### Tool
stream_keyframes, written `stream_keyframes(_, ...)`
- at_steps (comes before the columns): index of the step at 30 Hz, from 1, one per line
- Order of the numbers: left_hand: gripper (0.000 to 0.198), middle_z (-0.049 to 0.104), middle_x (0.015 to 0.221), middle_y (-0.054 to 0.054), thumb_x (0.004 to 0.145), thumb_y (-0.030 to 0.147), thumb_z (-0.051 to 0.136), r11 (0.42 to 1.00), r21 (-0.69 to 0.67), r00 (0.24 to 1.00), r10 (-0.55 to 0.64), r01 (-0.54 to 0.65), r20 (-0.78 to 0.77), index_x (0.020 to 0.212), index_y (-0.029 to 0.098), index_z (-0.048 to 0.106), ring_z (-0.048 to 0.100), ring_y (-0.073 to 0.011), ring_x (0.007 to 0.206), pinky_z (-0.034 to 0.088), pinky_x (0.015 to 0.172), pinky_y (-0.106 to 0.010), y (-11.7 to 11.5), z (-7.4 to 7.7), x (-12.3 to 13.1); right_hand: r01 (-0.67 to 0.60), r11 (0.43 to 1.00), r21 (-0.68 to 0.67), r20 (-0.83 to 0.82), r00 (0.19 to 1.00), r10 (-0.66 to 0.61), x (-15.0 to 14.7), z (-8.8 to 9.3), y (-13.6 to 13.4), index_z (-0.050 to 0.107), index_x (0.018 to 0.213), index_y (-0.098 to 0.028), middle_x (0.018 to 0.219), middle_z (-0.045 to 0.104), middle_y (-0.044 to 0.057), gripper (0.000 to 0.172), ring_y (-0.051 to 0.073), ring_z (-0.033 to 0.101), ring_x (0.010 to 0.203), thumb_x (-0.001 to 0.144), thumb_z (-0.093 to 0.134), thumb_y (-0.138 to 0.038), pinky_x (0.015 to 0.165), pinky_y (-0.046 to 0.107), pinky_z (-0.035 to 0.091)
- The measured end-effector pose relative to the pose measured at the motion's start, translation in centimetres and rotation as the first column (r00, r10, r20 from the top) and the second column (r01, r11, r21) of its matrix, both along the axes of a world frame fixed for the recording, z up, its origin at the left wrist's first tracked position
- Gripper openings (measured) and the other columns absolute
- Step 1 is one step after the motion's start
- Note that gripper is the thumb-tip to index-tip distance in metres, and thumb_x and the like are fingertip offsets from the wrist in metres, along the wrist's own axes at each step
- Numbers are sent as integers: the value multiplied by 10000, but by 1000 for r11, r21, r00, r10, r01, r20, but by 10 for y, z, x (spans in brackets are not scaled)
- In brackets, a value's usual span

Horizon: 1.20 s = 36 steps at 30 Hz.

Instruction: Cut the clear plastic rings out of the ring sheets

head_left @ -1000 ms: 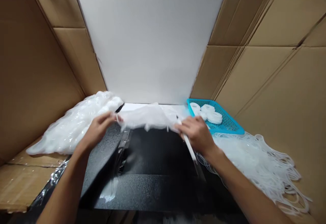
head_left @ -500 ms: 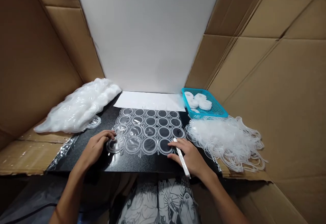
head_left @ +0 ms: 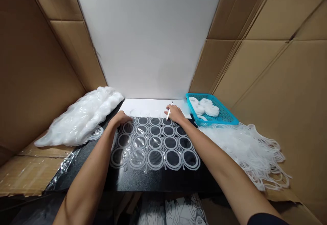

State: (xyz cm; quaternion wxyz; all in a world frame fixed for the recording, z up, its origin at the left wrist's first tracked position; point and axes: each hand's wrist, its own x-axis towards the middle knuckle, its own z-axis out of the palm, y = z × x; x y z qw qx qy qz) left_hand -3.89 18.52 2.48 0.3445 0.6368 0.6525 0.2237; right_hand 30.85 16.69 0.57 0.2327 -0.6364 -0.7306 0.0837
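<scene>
A clear plastic sheet of several joined rings (head_left: pixel 154 142) lies flat on the black board (head_left: pixel 143 180). My left hand (head_left: pixel 120 118) rests on the sheet's far left corner, fingers curled down onto it. My right hand (head_left: pixel 175 113) is at the sheet's far edge, closed around a thin white stick (head_left: pixel 169 113) that points up and away.
A bulging clear bag (head_left: pixel 81 116) lies at the left. A blue basket (head_left: pixel 222 116) with white ring stacks stands at the back right. A heap of loose clear rings (head_left: pixel 245 150) spreads on the right. Cardboard walls enclose both sides, with a white panel behind.
The sheet, held up crumpled a second ago, was laid flat on the board. Both hands have since moved from its near edge to its far edge.
</scene>
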Motion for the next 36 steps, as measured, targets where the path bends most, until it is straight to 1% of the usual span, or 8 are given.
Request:
stream_keyframes(6,351,619,706,33,921,489,699,995,100,986,-41,25,163,1040,159,685,561,-105,556,464,556,-238,9,-7,-13,-138,990,26,-45,989,139,2,-16,29,719,1021,-208,1050,719,75,181,209,647,955,1015,547,-263,855,289,457)
stream_keyframes(12,432,516,574,36,851,485,642,977,210,998,5,-19,65,1096,132,678,497,-149,465,418,512,-279,25,2,-27,-46,992,118,-128,990,61,-23,-11,51,701,1150,-218,1159,694,111,265,248,644,1016,1051,486,-337,912,339,471)
stream_keyframes(17,575,698,956,-155,820,373,670,930,368,990,71,-23,-119,1300,65,599,690,-351,986,549,894,-455,16,6,-20,-21,994,108,-167,985,38,-49,2,51,688,1233,-179,1244,701,175,274,319,601,1205,979,604,-240,1078,447,412)
stream_keyframes(21,592,491,1526,-233,847,361,660,868,492,976,42,70,-213,1392,143,577,389,-458,1470,325,1206,-601,-48,3,6,-117,992,37,-242,963,123,-41,15,-4,570,1451,-176,1133,754,113,419,233,680,1031,1056,451,-248,966,359,501)
stream_keyframes(24,427,529,1519,-184,959,414,584,760,519,913,-249,392,-324,1336,224,644,468,-401,1423,369,1197,-580,-129,-3,40,-362,920,-151,-393,876,281,-22,21,-80,669,1373,-212,751,712,12,519,191,668,759,1111,320,-492,838,323,533)
stream_keyframes(28,280,660,1364,-104,1035,370,508,685,462,825,-497,563,-268,1241,311,688,627,-301,1228,523,1041,-504,-218,-16,89,-319,924,-210,-554,818,156,-5,13,-174,789,1138,-254,909,755,28,543,196,689,810,1062,393,-617,770,313,541)
stream_keyframes(31,294,684,1316,-108,1036,326,504,728,471,866,-443,499,-232,1269,312,684,628,-320,1210,503,1036,-543,-244,-29,109,-203,968,-150,-624,779,67,-2,-2,-208,788,1046,-249,1073,781,48,385,219,720,920,1006,562,-558,852,335,555)
stream_keyframes(36,344,659,1355,-117,1037,335,513,750,470,885,-391,465,-252,1352,316,651,582,-340,1280,455,1078,-551,-246,-38,111,-52,993,-105,-636,771,-27,-1,-15,-218,759,1043,-245,917,773,37,303,227,712,868,957,641,-510,825,343,545)
